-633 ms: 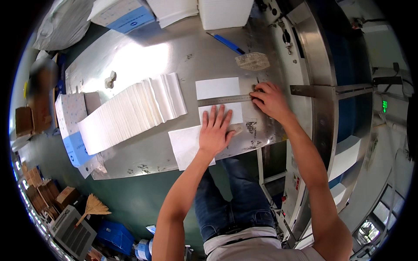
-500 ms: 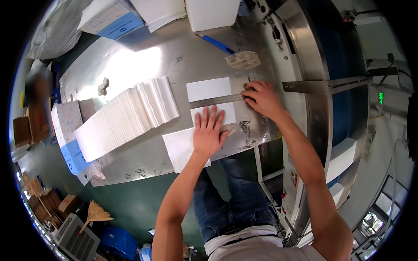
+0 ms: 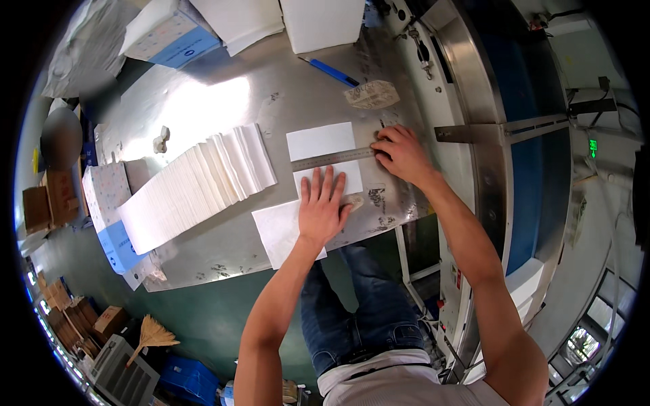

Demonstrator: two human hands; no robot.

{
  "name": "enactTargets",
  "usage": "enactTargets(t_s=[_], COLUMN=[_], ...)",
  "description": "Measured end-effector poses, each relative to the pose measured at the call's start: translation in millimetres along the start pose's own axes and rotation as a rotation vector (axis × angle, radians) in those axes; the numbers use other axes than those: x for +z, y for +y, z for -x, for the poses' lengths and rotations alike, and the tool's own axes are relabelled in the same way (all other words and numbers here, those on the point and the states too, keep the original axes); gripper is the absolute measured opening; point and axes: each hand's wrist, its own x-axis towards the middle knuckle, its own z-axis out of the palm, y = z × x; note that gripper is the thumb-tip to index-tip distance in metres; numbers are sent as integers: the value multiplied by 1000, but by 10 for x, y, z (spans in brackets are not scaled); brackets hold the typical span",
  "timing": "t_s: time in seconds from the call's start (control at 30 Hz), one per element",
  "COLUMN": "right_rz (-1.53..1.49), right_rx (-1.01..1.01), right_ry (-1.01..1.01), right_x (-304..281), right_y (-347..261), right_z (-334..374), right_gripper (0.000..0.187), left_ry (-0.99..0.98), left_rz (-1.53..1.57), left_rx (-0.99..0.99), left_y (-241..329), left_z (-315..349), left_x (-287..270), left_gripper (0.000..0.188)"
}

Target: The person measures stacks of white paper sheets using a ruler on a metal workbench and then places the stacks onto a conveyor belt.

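A steel ruler (image 3: pixel 332 159) lies across a white sheet (image 3: pixel 321 140) on the metal table, with paper showing on both its far and near sides. My left hand (image 3: pixel 321 210) is flat with fingers spread, its fingertips on the paper's near part just below the ruler. Under that palm is another white sheet (image 3: pixel 274 230), set askew near the table's front edge. My right hand (image 3: pixel 404 157) has its fingers curled and closed at the ruler's right end. A long fanned stack of folded white sheets (image 3: pixel 196 189) sits to the left of the paper.
A blue utility knife (image 3: pixel 330 71) and a taped, flattened piece (image 3: pixel 372 95) lie beyond the paper. Boxes (image 3: pixel 172 34) and a white stack (image 3: pixel 323 26) line the far edge. A patterned box (image 3: pixel 112 216) stands left. A blue conveyor (image 3: pixel 535 196) runs along the right.
Both hands and the ruler keep their places on the paper; the view has shifted slightly. On the conveyor at right, the white items have moved toward the lower edge.
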Motion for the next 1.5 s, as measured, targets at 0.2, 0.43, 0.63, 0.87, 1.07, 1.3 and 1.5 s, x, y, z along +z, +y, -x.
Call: enactTargets(t_s=[0.2,0.43,0.63,0.87,1.07,1.3,1.5], right_rz=[32,-758,-650,-915,-515,-653,-704], right_rx=[28,513,739,984,851,797,806], right_ry=[14,10,-28,-47,-113,-170,-125], right_x=[-57,314,1024,1606,1321,1013,1206], right_y=[-94,-1372,-2130,-2073,-2482,-3334,-3286], right_z=[-47,-666,-1572,-1857,-1893,-1912,-1920], right_gripper=[31,42,56,82,87,78,80], left_ry=[3,239,647,638,393,428,325], left_rz=[17,188,96,-108,-277,-389,-272], left_rx=[30,-235,-694,-1239,-1445,-1516,-1428], left_y=[103,-292,-1522,-3096,-3478,-3656,-3626], left_z=[96,876,1797,2232,1817,1614,1531], left_x=[-185,-854,-1770,-2460,-2185,-2058,-2183], left_gripper=[73,53,44,58,65,65,60])
